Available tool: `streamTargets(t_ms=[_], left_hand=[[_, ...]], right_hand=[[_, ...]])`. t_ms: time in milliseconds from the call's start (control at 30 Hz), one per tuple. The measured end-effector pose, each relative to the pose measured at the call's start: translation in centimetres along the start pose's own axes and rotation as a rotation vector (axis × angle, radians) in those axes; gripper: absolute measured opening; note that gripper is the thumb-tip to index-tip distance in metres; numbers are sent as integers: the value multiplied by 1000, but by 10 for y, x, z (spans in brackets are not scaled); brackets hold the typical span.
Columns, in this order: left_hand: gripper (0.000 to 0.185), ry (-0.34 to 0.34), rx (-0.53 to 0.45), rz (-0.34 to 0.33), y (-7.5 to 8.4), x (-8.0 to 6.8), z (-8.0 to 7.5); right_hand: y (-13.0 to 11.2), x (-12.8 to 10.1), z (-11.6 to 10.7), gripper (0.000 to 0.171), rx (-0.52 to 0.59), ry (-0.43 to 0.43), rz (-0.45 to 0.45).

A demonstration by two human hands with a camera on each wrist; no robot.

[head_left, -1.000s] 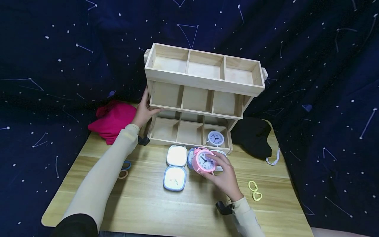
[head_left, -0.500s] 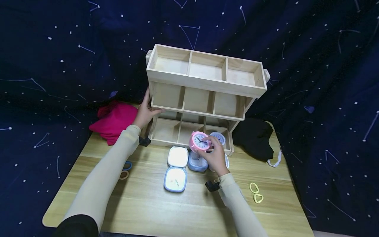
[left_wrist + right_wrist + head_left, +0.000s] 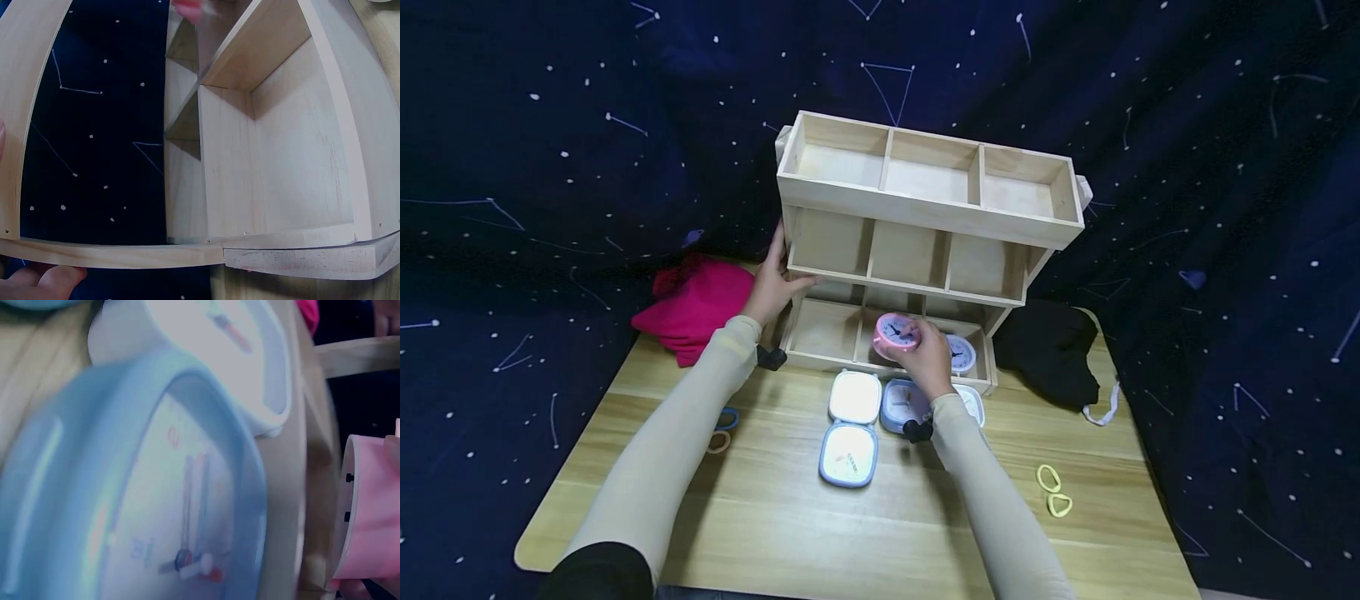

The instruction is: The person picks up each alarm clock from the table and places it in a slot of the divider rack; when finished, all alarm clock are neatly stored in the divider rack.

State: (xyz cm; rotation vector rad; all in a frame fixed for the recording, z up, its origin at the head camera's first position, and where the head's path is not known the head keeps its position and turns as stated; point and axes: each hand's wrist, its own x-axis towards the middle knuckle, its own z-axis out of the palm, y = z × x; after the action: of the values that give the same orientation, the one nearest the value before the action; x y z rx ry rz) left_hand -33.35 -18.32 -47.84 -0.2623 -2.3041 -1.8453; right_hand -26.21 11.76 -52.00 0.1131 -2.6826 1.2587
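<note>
My right hand (image 3: 929,362) grips a round pink alarm clock (image 3: 886,343) at the bottom tier's middle compartment; whether its base touches the floor of it, I cannot tell. A pale round alarm clock (image 3: 962,355) stands in the compartment to the right. On the left, my left hand (image 3: 769,292) holds the side of the tiered wooden shelf (image 3: 928,215), thumb at the front. The right wrist view has the pink clock's body (image 3: 373,509) at its edge and a blue square clock (image 3: 69,487) up close, beside a white one (image 3: 206,356).
Square clocks stand before the shelf: a white one (image 3: 855,397), blue ones (image 3: 848,456) and a partly hidden white one (image 3: 972,403). A magenta cloth bag (image 3: 707,308) lies left, a black bag (image 3: 1051,350) right. Yellow rings (image 3: 1059,505) and a blue ring (image 3: 727,418) lie on the table.
My right hand has carried the pink clock up and away from me, from above the square clocks to the bottom middle compartment. My left hand keeps its hold on the shelf.
</note>
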Motion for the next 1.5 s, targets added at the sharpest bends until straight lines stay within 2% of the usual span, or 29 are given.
streamTargets(t_ms=[333,500,767,967,1100,1300,1500], left_hand=[[124,6,16,-18,-2,2,1],[124,8,16,-4,-3,3,1],[124,14,0,-3,0,1,1],[124,10,0,7,0,-1,1],[124,11,16,-2,0,-1,1],[123,8,18,-3,-1,-1,1],[123,8,18,3,-1,-1,1]], right_hand=[[12,9,22,50,-305,-11,-93],[11,10,27,45,-349,-36,-88],[9,8,24,44,-389,-96,-43],[11,5,20,32,-381,-121,-67],[15,1,14,23,-328,-105,-106],[21,-13,5,23,-196,-56,-139],[22,-35,-15,23,-159,3,-165]])
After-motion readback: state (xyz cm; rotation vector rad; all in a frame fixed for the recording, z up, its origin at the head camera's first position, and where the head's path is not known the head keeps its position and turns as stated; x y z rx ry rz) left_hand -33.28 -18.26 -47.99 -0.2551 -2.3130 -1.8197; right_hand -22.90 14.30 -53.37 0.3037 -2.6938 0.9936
